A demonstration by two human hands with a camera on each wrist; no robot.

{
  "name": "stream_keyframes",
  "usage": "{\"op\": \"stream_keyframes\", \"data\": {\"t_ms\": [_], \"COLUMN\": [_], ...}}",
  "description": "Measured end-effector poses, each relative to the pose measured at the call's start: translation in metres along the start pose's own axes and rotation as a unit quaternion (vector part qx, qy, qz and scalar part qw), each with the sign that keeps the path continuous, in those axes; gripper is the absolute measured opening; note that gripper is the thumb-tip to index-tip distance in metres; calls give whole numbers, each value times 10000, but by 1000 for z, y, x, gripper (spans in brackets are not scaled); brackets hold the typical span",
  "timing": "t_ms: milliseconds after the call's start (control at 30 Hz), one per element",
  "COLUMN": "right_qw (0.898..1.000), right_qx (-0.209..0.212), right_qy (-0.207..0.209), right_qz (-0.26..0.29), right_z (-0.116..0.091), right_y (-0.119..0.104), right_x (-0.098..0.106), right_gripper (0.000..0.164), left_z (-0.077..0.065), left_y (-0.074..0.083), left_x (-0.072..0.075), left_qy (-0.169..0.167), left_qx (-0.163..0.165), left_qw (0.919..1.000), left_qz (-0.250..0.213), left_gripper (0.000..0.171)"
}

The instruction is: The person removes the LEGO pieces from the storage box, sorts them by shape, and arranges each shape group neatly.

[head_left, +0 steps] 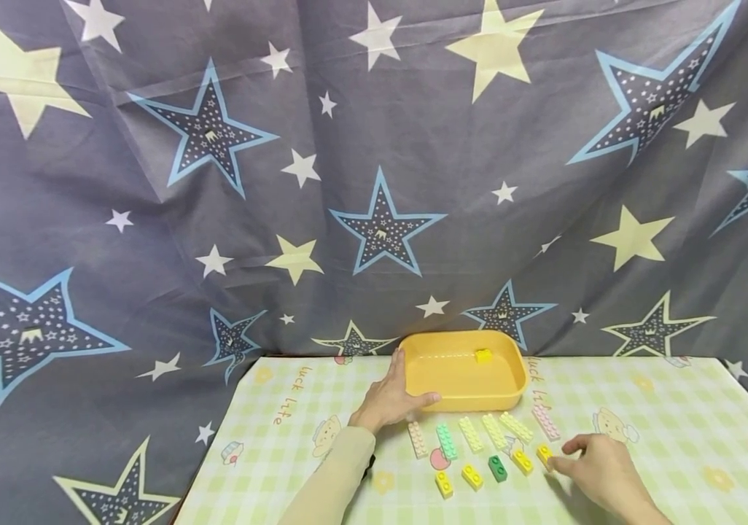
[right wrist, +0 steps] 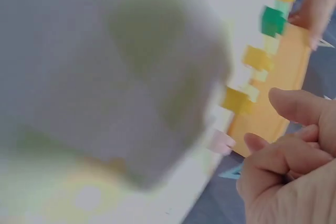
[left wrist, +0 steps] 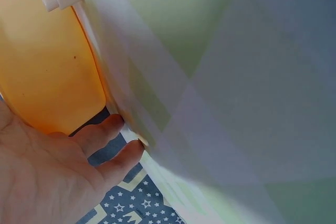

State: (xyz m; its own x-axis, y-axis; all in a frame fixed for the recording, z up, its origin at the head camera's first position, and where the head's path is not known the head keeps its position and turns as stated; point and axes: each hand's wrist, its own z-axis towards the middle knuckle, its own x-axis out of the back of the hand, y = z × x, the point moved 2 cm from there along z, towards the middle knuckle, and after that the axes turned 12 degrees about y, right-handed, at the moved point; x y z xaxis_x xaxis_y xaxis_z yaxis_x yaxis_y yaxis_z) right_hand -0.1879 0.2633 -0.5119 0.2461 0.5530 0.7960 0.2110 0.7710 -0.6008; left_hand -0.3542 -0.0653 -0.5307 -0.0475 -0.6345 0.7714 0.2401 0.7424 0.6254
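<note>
My left hand (head_left: 390, 397) holds the left end of a yellow-orange plastic tray (head_left: 518, 397), thumb along the front wall and fingers down the side. Inside the tray lies one small yellow brick (head_left: 482, 355). My right hand (head_left: 600, 470) is beside the rightmost yellow brick (head_left: 544, 456) of the near row. In the right wrist view its thumb and forefinger stand apart, with nothing visible between them, and this yellow brick (right wrist: 237, 99) sits beyond. Leftward along that row come another yellow brick (head_left: 522, 462), a dark green brick (head_left: 497, 469) and two more yellow ones.
Between tray and near row, longer studded bricks form a second row: a pale pink brick (head_left: 417, 440), a mint one (head_left: 447, 442), several pale yellow-green bricks (head_left: 470, 434) and a pink brick (head_left: 546, 423). A star-patterned curtain (head_left: 380, 306) hangs behind the checked tablecloth (head_left: 676, 423).
</note>
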Motion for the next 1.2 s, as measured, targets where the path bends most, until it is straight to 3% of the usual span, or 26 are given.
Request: {"op": "stream_keyframes", "data": {"t_ms": [167, 367, 667, 900, 1200], "right_qw": [9981, 9966, 9932, 9922, 9920], "right_qx": [431, 485, 401, 461, 658], "right_qy": [420, 564, 655, 761, 839], "right_qz": [103, 351, 880, 878, 681], "right_z": [15, 42, 79, 102, 129], "right_y": [-19, -44, -75, -92, -95], "right_x": [17, 19, 1, -15, -38], "right_gripper": [37, 35, 36, 30, 30], "left_z": [0, -2, 0, 1, -1], "left_y": [-1, -1, -1, -2, 1], "left_x": [0, -1, -1, -1, 1], "left_qy": [39, 0, 53, 62, 82], "left_qx": [-6, 46, -20, 15, 14], "left_qw": [10000, 10000, 10000, 10000, 9999], "left_qz": [-37, -59, 20, 11, 69], "left_gripper": [128, 127, 129, 128, 128]}}
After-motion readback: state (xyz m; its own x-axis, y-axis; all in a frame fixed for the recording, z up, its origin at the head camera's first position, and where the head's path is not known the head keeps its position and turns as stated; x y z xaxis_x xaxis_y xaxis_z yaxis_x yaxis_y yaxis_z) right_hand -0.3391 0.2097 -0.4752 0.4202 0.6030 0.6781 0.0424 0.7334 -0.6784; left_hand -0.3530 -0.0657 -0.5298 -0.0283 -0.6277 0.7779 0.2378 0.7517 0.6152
